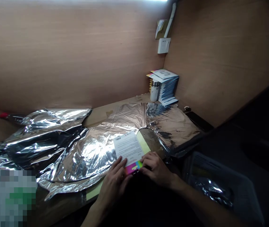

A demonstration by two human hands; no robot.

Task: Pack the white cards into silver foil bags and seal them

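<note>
A flat printed packet [129, 148] lies tilted over the table's near edge, its white face covered in small text with a barcode at the upper left. Along its near end runs a pink, blue and green strip with a hang hole. My left hand [115, 176] grips the near left corner, thumb below and fingers on top. At the near right corner, my right hand [154, 167] pinches the coloured strip with curled fingers. Just beyond the packet spreads a large shiny silver foil sheet [101, 142] with a rounded cut-out by its right side.
A stack of similar packets [168, 90] stands in the back right corner beside a white bottle [154, 91]. Crumpled foil [42, 142] covers the left side, near a red-capped bottle [4, 115]. A plastic crate [224, 183] sits low at right. Wooden walls [77, 56] enclose the table.
</note>
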